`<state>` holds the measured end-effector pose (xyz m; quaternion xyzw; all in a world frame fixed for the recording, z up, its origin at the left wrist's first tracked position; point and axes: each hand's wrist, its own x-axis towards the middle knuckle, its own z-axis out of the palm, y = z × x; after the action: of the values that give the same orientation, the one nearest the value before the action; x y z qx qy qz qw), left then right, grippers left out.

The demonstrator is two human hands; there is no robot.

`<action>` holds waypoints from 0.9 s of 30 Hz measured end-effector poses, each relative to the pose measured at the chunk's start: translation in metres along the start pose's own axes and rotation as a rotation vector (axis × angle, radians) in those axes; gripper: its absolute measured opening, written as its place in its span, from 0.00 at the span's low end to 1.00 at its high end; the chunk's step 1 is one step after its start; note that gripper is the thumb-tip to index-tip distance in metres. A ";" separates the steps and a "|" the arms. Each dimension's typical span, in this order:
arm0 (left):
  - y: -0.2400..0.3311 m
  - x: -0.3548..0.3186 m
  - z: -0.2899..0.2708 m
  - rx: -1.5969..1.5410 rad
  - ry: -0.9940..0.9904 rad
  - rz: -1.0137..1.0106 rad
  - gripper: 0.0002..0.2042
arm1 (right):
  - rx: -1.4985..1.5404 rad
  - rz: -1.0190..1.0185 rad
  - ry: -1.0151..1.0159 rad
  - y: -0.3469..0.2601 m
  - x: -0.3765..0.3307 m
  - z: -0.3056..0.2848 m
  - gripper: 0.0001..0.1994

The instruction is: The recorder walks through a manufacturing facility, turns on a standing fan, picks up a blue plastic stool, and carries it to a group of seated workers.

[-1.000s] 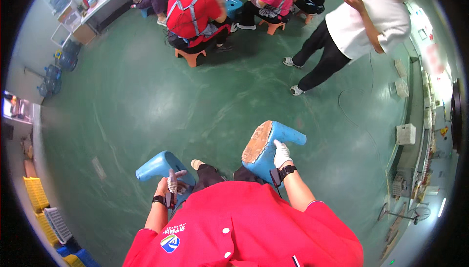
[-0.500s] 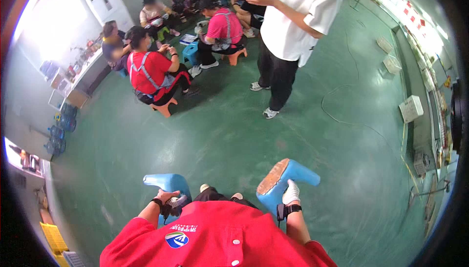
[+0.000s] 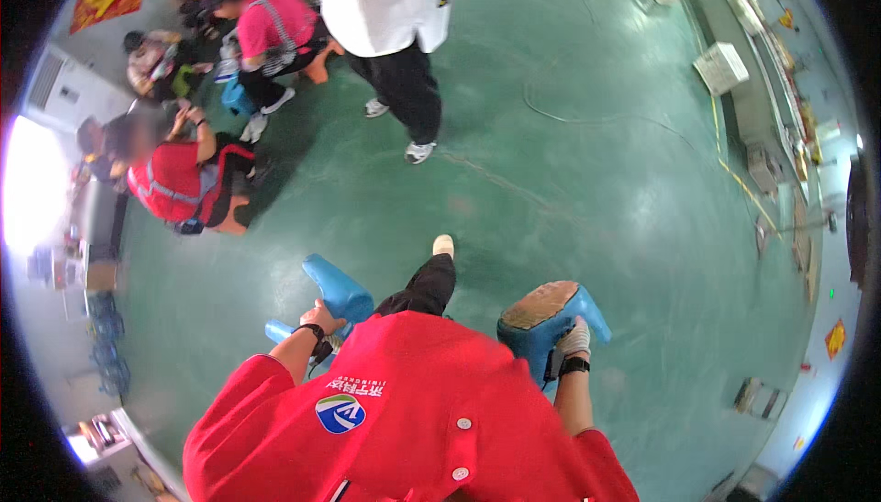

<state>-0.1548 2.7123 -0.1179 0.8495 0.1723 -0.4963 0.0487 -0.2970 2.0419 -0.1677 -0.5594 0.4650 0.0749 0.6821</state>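
Left hand (image 3: pixel 323 318) grips a blue stool (image 3: pixel 338 288) near left; right hand (image 3: pixel 575 340), white-gloved, fingers closed on another blue stool (image 3: pixel 549 318) near right. Green glossy floor (image 3: pixel 587 181), people seated far left, one standing far centre.

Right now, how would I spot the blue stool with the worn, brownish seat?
Start at the person's red shirt over the green floor. The right hand grips a blue plastic stool. Unlike the other blue stool, by the left hand, its seat is scuffed brown.

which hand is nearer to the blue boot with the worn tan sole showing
Right. The right hand grips that blue boot with the tan sole at its side; the left hand is across the body, holding the other blue boot.
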 end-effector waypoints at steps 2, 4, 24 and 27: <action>0.003 0.014 -0.004 0.059 -0.013 -0.122 0.49 | 0.430 0.313 0.181 -0.048 -0.005 0.045 0.25; 0.066 0.036 -0.035 0.153 -0.063 0.054 0.49 | 0.366 0.332 0.360 -0.018 -0.001 -0.040 0.25; 0.332 0.085 -0.177 0.209 -0.559 0.154 0.44 | 0.389 0.324 0.169 -0.388 0.301 -0.062 0.21; 0.374 0.080 -0.179 0.070 -0.416 0.104 0.43 | 0.175 0.263 0.113 -0.487 0.380 -0.031 0.27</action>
<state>0.1565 2.4272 -0.1302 0.7376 0.0971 -0.6635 0.0795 0.2010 1.6806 -0.1012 -0.4354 0.5765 0.0914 0.6854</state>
